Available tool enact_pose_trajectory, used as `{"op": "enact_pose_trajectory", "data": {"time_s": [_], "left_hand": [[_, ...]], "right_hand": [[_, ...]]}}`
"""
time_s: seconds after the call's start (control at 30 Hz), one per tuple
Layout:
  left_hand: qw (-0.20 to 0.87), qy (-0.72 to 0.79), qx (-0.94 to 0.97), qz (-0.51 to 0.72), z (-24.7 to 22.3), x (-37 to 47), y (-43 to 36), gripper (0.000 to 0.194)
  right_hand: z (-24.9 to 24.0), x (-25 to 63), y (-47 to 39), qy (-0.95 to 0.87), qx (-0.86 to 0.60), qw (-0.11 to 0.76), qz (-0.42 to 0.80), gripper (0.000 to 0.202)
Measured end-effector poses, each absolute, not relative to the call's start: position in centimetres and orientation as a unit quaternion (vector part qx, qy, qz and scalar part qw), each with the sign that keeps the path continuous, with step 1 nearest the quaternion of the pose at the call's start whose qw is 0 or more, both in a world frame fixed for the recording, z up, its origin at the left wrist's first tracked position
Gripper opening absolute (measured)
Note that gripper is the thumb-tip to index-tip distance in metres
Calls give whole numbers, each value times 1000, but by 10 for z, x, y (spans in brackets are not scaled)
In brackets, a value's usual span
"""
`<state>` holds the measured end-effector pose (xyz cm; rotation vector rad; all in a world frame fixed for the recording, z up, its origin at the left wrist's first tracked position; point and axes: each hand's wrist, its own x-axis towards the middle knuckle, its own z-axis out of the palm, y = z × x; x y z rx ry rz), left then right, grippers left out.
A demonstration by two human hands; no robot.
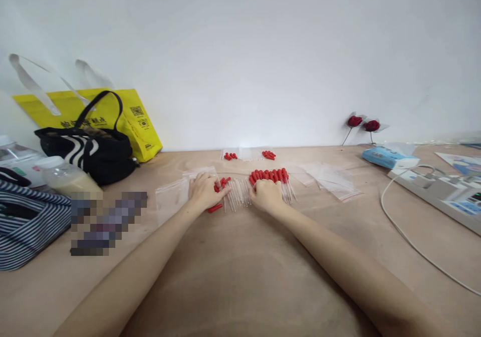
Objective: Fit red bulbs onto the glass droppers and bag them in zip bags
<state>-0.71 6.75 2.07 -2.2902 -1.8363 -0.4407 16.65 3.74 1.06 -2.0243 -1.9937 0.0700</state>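
My left hand [203, 192] lies palm down beside a small pile of loose red rubber bulbs [224, 181], its thumb held apart from the bent fingers. One red bulb [215, 208] lies just below it. My right hand [267, 196] is curled closed over the right end of a row of thin clear tubes [236, 195]; its fingers hide whatever they pinch. Right behind it, several droppers [284, 174] lie side by side, red bulbs away from me and clear tips towards me.
Clear zip bags [332, 179] lie to the right, with another bag [171, 199] at left. Farther back are bagged red bulbs [268, 154]. A black bag [90, 154], yellow bag [145, 126] and bottle [69, 179] stand left; tissues [387, 155] and a power strip [447, 197] lie right.
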Motion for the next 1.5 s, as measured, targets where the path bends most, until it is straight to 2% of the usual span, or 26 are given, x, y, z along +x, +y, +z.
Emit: {"op": "enact_pose_trajectory", "data": {"time_s": [0.1,0.27,0.33,0.43,0.53,0.63,0.77,1.5], "left_hand": [[128,-619,-765,-121,15,5,69,38],[145,-627,-756,-120,15,11,68,31],[145,-608,-767,-143,18,13,60,25],[95,-502,-830,-223,17,16,39,15],[7,-396,-874,-282,5,17,15,12],[-34,-364,-885,-289,-9,17,-1,12],[-18,-363,-885,-291,-13,20,-4,20],[-12,-343,-881,-324,-12,23,-5,14]], "right_hand": [[9,178,26,-709,-680,188,14,27],[-8,210,5,-747,-584,315,44,19],[-16,223,-2,-760,-542,353,62,17],[-24,237,-12,-774,-505,378,55,17],[-28,241,-20,-788,-486,377,29,21],[-29,237,-24,-817,-455,353,15,20],[-28,230,-28,-845,-423,327,4,19],[-29,222,-31,-856,-386,342,-28,20]]}}
